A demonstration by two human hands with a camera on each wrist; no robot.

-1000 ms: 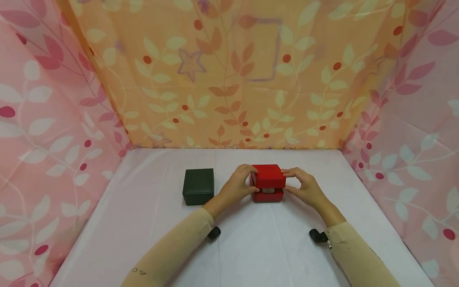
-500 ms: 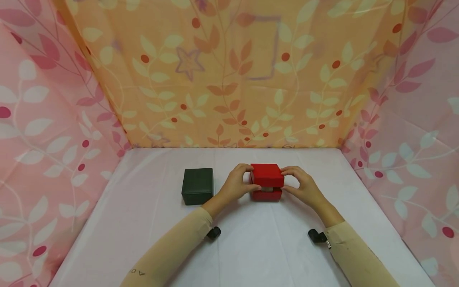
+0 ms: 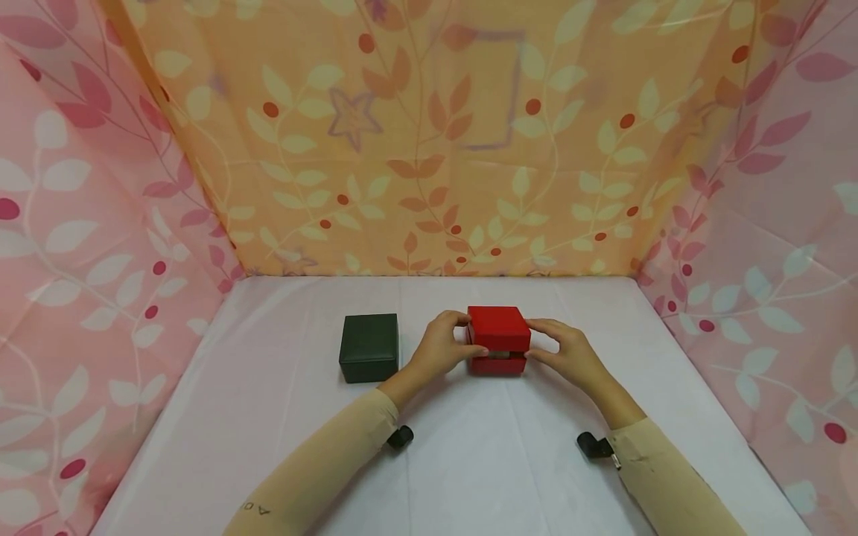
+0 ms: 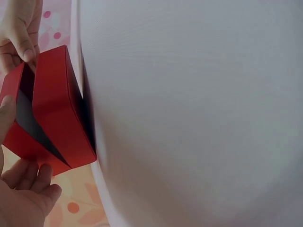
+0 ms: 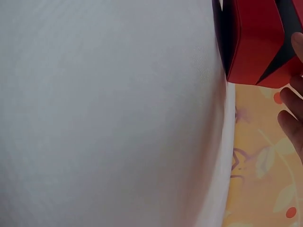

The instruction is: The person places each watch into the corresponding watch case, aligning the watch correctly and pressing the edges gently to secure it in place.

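Observation:
A red hinged box [image 3: 498,321] rests on the white cloth with its lid part raised. Through the front gap a pale piece shows, and the left wrist view reveals a dark inside. My left hand [image 3: 439,344] grips the box's left side, thumb at the front lid edge and fingers toward the back corner. On the other side my right hand [image 3: 571,353] holds it between a thumb low at the front corner and fingers by the lid. A dark green box [image 3: 369,344], closed, sits to the left, near my left wrist.
White cloth [image 3: 469,461] covers the table. An orange patterned curtain [image 3: 415,186] hangs behind it, with pink patterned curtains [image 3: 100,260] along the sides. Small black devices [image 3: 401,437] are attached by the sleeves.
The gap below the red lid is slightly narrower than a second ago. My right fingers have lowered a little along the lid's side. The green box stays put.

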